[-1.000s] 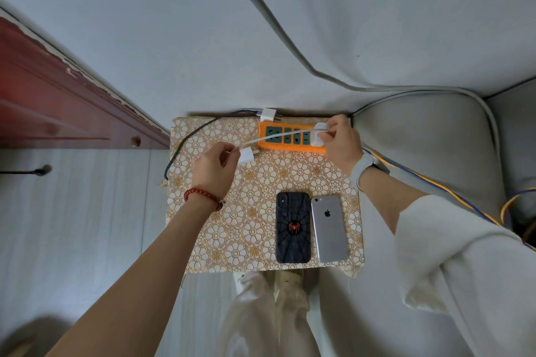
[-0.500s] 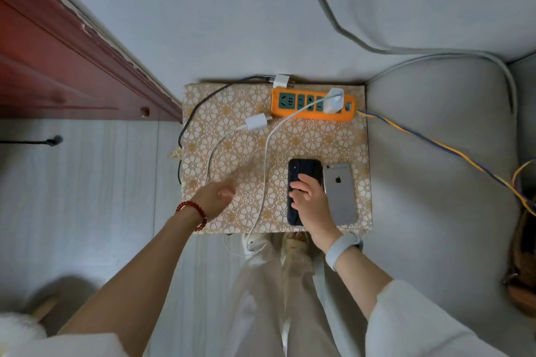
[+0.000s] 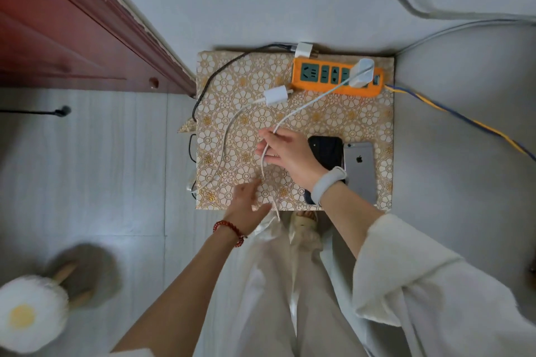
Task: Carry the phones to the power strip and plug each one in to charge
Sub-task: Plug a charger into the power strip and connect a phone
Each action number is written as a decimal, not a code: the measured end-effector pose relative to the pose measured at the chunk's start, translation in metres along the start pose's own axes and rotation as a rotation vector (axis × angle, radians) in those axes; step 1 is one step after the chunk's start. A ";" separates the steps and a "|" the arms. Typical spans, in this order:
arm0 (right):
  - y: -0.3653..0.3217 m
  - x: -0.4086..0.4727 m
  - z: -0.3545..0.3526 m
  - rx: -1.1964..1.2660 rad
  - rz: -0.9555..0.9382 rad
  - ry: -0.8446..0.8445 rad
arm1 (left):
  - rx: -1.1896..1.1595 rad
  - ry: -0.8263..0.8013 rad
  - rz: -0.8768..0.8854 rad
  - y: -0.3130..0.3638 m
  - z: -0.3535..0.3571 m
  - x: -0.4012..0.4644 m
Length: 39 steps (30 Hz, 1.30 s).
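Right hand (image 3: 287, 153) left the black phone (image 3: 327, 151), now pinching the cable (image 3: 307, 104).

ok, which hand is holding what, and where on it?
Right hand holds the white cable mid-length. Left hand reaches its lower stretch at the table edge; grip unclear.

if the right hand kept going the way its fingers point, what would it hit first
Probably the loose white cable from the unplugged white charger; the right hand points left across the floral tabletop, though height is unclear.

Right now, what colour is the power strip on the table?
Orange, with dark green sockets: the power strip shows best in the head view.
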State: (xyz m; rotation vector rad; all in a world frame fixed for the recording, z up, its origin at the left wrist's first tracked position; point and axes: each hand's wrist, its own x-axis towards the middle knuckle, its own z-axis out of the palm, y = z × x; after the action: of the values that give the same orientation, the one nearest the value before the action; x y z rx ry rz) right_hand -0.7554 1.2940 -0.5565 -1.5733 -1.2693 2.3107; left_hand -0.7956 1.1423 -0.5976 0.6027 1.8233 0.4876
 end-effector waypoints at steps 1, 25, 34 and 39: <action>-0.004 -0.003 -0.001 0.101 -0.007 -0.010 | -0.007 -0.059 0.016 0.003 0.001 -0.002; 0.028 -0.111 -0.058 -0.369 0.078 -0.168 | -0.989 0.098 0.013 0.064 -0.053 -0.054; -0.034 -0.154 -0.094 0.354 -0.063 -0.099 | -0.112 0.073 0.144 0.064 0.069 -0.115; -0.025 -0.186 -0.090 0.307 -0.085 -0.180 | -0.124 0.239 0.283 0.078 0.072 -0.116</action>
State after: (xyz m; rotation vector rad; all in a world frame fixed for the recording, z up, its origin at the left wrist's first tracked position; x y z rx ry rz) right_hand -0.6049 1.2741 -0.4141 -1.2160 -0.9302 2.4917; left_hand -0.6830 1.1345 -0.4878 0.7465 1.9233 0.8882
